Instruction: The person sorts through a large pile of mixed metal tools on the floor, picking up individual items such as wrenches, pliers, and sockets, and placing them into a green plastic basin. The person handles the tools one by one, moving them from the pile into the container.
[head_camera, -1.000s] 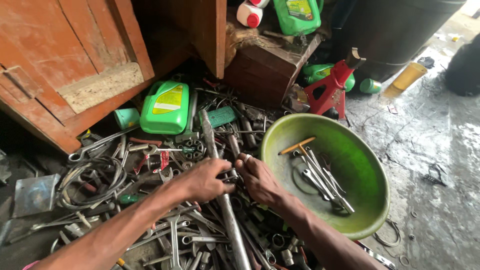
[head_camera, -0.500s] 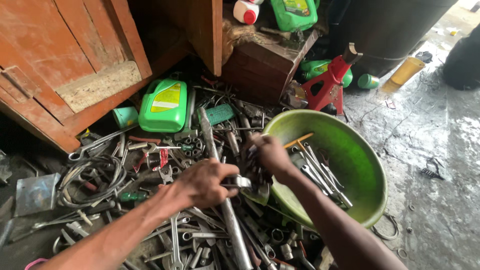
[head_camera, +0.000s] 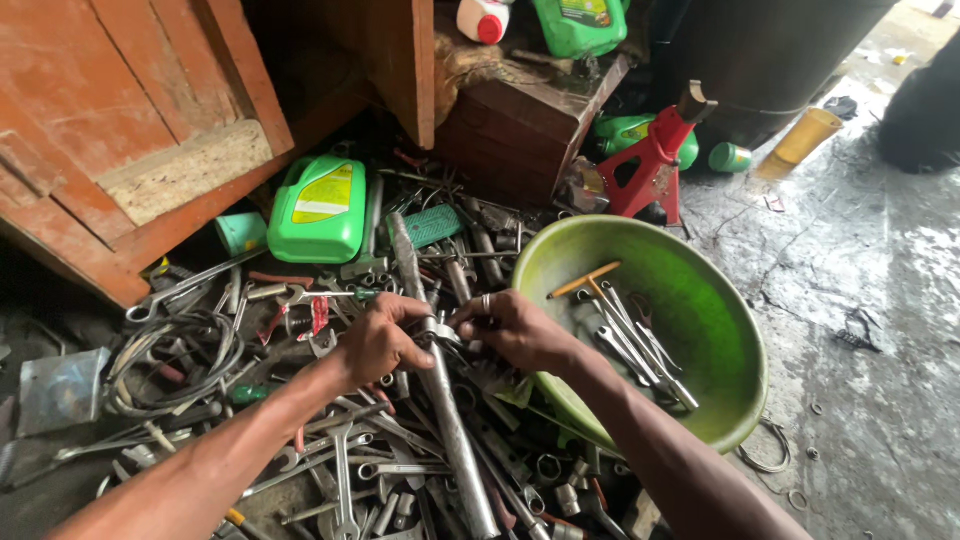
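My left hand (head_camera: 375, 340) and my right hand (head_camera: 510, 330) meet over a heap of spanners and metal tools (head_camera: 380, 460) on the floor. Both pinch a small metal tool (head_camera: 438, 331) between their fingertips, just above a long steel bar (head_camera: 440, 390) that runs through the heap. A ring shows on a finger of my right hand. Right of my hands lies a green plastic basin (head_camera: 720, 330) holding several spanners (head_camera: 635, 340) and a tool with a wooden T-handle (head_camera: 585, 280).
A green plastic oil jug (head_camera: 320, 210) lies at the back of the heap. A red jack stand (head_camera: 655, 160) stands behind the basin. Reddish wooden panels (head_camera: 130, 130) and a wooden box (head_camera: 520, 120) close off the back. Coiled cables (head_camera: 170, 355) lie left. Wet concrete floor (head_camera: 870, 300) spreads right.
My right hand has come back from the rim of the basin to the heap and now joins my left hand on the small metal tool. The view shifted slightly.
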